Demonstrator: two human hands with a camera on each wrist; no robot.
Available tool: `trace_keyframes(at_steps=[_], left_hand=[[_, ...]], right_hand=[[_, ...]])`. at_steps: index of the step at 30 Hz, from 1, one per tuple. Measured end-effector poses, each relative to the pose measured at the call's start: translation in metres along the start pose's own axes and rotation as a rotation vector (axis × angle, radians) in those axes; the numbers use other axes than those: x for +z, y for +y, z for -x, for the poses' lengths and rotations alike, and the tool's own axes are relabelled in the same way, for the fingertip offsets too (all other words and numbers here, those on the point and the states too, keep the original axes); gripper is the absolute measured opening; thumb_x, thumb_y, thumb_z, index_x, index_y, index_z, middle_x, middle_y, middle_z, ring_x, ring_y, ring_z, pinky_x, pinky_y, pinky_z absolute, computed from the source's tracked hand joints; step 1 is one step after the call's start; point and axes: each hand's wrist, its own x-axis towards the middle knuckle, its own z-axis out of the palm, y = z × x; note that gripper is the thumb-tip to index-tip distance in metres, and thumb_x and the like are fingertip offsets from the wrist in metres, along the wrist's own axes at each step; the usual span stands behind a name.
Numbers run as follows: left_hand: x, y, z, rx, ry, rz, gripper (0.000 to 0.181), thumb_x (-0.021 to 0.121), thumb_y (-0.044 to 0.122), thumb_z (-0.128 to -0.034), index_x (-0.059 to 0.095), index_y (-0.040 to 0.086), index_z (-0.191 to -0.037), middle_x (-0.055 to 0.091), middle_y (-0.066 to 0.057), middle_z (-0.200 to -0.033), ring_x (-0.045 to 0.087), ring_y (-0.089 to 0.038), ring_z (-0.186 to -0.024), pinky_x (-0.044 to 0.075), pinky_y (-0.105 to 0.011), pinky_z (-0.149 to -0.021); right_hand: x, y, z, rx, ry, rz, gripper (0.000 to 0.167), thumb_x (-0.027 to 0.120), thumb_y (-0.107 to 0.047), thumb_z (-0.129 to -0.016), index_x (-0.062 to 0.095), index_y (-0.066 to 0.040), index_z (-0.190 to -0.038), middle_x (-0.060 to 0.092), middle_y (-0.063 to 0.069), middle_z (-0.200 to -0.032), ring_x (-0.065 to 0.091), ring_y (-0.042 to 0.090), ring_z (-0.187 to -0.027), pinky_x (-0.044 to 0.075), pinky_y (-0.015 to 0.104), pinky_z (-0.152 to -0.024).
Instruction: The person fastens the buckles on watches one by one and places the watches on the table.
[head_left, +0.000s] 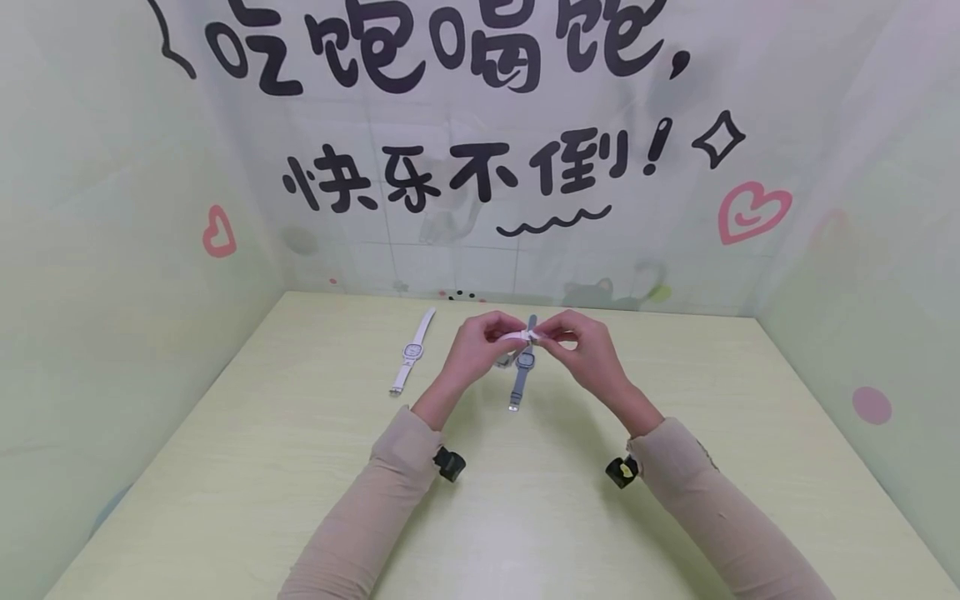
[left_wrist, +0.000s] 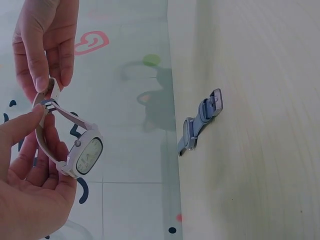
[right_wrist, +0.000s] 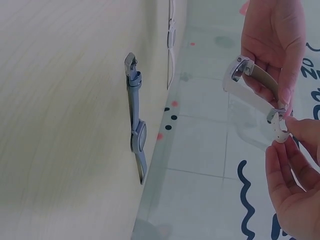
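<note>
Smack between left hand (head_left: 476,350) and right hand (head_left: 591,348) there's a white watch (left_wrist: 89,156), both pinching its strap (right_wrist: 250,96).

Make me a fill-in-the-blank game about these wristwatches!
1. The left hand and right hand hold a raised wristwatch coloured ____.
2. Counting that one, the pictures show ____ wristwatches altogether.
3. In the head view, the blue-grey wristwatch lies to the ____ of the other wristwatch on the table.

Missing words: white; three; right.

A makeshift booth; printed sheets (head_left: 465,125) wall in a pale tabletop (head_left: 495,500).
</note>
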Motion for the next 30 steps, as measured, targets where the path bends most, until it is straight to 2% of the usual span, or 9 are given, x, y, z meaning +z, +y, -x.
trace_keyframes(at_steps=[14,24,30], left_hand=[[0.0012,0.0005,0.0006,0.018,-0.010,-0.028,0.022,0.074,0.016,-0.0900,0.071,0.008,-0.111,0.074,-0.009,-0.104,0.065,-0.015,-0.086,0.054,-0.022,-0.072],[0.0044,-0.0008,0.0021,-0.017,-0.037,-0.031,0.020,0.073,0.013,-0.0904,0.071,0.010,-0.110,0.073,-0.008,-0.100,0.065,-0.015,-0.080,0.057,-0.028,-0.071],[0.0058,0.0008,0.0040,-0.027,-0.043,-0.032,0.021,0.074,0.012,-0.0897,0.072,0.009,-0.110,0.074,-0.009,-0.098,0.064,-0.018,-0.077,0.059,-0.033,-0.071]], right_hand=[[-0.0001,-0.0003,0.0008,-0.046,-0.009,0.049,0.012,0.076,-0.005,-0.087,0.076,-0.004,-0.098,0.074,0.010,-0.097,0.071,0.023,-0.091,0.061,0.038,-0.083],[-0.0004,0.0004,-0.0001,-0.094,-0.033,0.145,0.012,0.078,-0.008,-0.085,0.078,-0.006,-0.097,0.075,0.008,-0.093,0.072,0.022,-0.088,0.062,0.040,-0.080],[0.0000,0.0022,0.0015,-0.086,-0.032,0.129,0.014,0.077,-0.007,-0.085,0.078,-0.005,-0.099,0.077,0.008,-0.095,0.074,0.022,-0.089,0.062,0.038,-0.081]])
